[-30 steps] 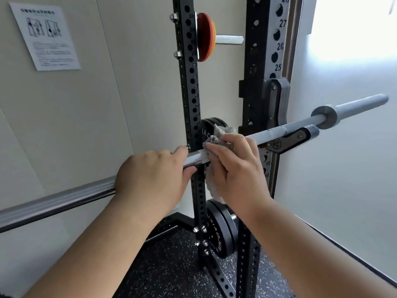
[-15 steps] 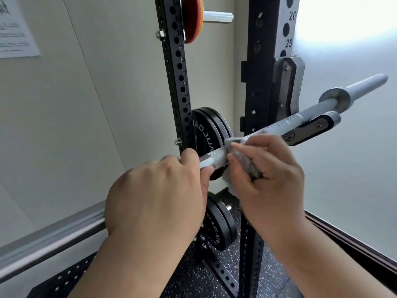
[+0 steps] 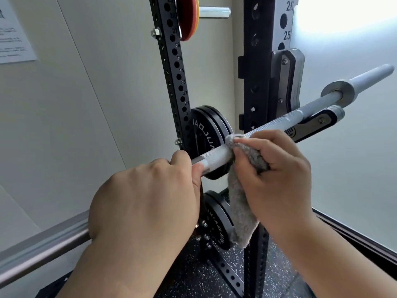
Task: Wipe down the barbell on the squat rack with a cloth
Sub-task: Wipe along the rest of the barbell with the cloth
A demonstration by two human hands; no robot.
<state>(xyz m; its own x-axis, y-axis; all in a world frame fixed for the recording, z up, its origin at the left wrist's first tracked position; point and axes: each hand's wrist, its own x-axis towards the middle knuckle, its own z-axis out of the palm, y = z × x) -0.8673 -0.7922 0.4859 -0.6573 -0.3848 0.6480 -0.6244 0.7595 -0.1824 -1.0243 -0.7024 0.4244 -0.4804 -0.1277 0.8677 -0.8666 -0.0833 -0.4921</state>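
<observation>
The steel barbell (image 3: 277,123) runs from lower left up to the right and rests in the J-hook (image 3: 318,121) of the black squat rack (image 3: 257,82). My left hand (image 3: 146,196) grips the shaft with its fingers curled over the top. Just to its right, my right hand (image 3: 275,173) holds a grey cloth (image 3: 240,207) wrapped round the bar. The cloth's loose end hangs down below the shaft. A short bare stretch of knurled shaft shows between the two hands.
Black weight plates (image 3: 206,134) hang on pegs behind the bar, with more plates (image 3: 217,220) lower down. A red and yellow plate (image 3: 189,18) sits on a high peg. A rear upright (image 3: 171,72) stands left. Speckled rubber floor (image 3: 193,276) lies below. A paper notice (image 3: 12,39) hangs on the wall.
My right hand with the cloth has slid a little to the right along the bar. More of the cloth now hangs below. The view has moved closer and tilted slightly.
</observation>
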